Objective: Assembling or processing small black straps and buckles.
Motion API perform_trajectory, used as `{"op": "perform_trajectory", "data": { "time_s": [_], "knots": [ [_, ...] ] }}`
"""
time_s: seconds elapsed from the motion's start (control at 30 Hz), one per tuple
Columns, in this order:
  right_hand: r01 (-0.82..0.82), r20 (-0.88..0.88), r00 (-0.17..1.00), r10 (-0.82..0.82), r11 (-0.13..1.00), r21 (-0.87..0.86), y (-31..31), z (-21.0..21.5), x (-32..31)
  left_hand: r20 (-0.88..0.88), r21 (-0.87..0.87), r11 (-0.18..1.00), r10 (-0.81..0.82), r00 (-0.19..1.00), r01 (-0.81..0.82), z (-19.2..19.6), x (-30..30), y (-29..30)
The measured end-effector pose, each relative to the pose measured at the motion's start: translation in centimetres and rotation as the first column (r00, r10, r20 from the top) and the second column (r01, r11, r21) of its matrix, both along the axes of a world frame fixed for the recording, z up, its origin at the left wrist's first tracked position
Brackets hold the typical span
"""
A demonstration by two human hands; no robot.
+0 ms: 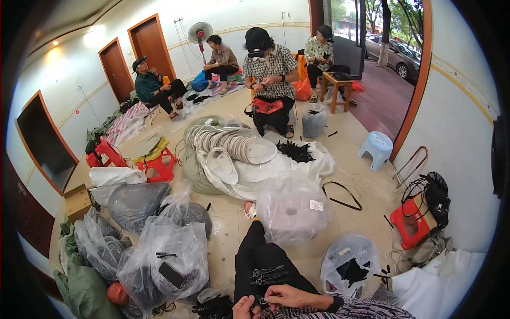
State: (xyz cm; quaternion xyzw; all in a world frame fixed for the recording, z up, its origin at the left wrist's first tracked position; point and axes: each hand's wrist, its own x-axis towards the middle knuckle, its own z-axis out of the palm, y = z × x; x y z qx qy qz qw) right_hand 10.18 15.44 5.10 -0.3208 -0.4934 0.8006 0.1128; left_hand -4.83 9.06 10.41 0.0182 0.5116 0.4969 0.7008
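Note:
My left hand (pixel 246 308) and my right hand (pixel 289 296) meet low in the picture, above my lap. Between them is a small black strap-like piece (pixel 260 301), pinched by the fingers of both; its exact kind is too small to make out. Several similar black pieces with shiny parts (pixel 268 275) lie across my dark-trousered thigh just beyond. A heap of black straps (pixel 213 308) sits to the left of my left hand. To the right of my right hand stands a clear plastic bag (pixel 340 255) with black pieces (pixel 353 272) on it.
Plastic-wrapped bundles (pixel 178 247) carry a phone (pixel 172 275) on the left. Ahead are a wrapped pink roll (pixel 292 212) and a row of pale oval loops (pixel 231 146). A red stool (pixel 410 222) and blue stool (pixel 376 149) stand right. Several people sit working beyond.

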Motion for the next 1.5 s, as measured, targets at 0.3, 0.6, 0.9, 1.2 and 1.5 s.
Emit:
{"op": "perform_trajectory", "data": {
  "time_s": [0.3,0.6,0.9,1.2,1.5],
  "knots": [
    [0.014,0.106,0.992,-0.067,0.900,0.435,-1.9,0.9,0.2,-0.271,0.077,0.996,-0.031,0.962,0.054,-0.6,0.2,-1.6],
    [0.215,-0.061,0.975,-0.212,0.975,0.060,-2.7,1.4,-0.1,0.085,0.023,0.998,-0.051,0.995,0.050,-0.6,-0.4,-2.3],
    [0.224,-0.130,0.961,-0.242,0.964,-0.141,-1.5,2.1,1.5,-0.168,0.178,0.949,-0.233,0.958,0.262,-3.5,0.0,-2.0],
    [0.106,0.098,0.988,-0.122,0.981,0.161,-1.7,1.3,1.5,-0.416,0.139,0.965,-0.148,0.897,0.224,-4.2,-0.2,-1.9],
    [0.137,0.219,0.939,-0.266,0.872,0.470,-1.3,-1.3,0.1,-0.934,0.189,0.843,-0.004,0.357,0.504,-5.5,-0.6,-0.8]
  ]
}}
